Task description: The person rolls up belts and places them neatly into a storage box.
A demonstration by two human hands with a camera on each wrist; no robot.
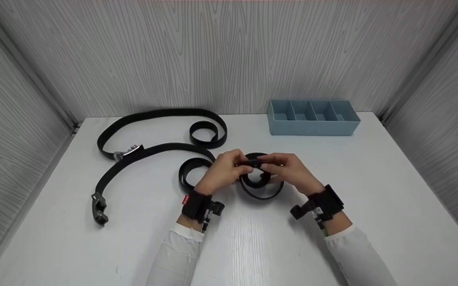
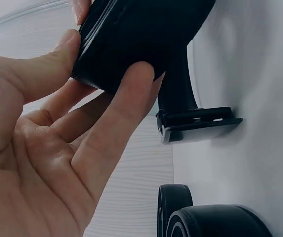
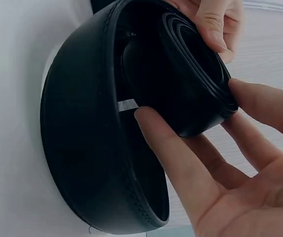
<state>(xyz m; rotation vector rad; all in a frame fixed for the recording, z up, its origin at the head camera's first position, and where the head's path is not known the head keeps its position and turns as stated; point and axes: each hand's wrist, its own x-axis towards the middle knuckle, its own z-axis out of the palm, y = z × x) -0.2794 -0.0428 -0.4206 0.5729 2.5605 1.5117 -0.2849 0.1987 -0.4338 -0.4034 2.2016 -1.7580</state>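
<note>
A black belt (image 1: 261, 197) is partly rolled up, its tight inner coil (image 3: 185, 69) ringed by a wider loose loop (image 3: 82, 128). My left hand (image 1: 224, 170) pinches the coil from the left between thumb and fingers. From the right, my right hand (image 1: 292, 171) grips the same coil, thumb on its edge and fingers along its outer face. In the left wrist view the buckle (image 2: 198, 123) of a belt hangs just beyond the coil, close to the white surface. Part of the roll is hidden behind the fingers.
Two more black belts lie at the left: a rear one (image 1: 165, 113) and a front one (image 1: 153, 150), both with coiled ends and metal buckles. A blue four-slot box (image 1: 312, 128) stands at the back right of the white table (image 1: 392, 190). Grained panels (image 1: 229, 55) enclose it.
</note>
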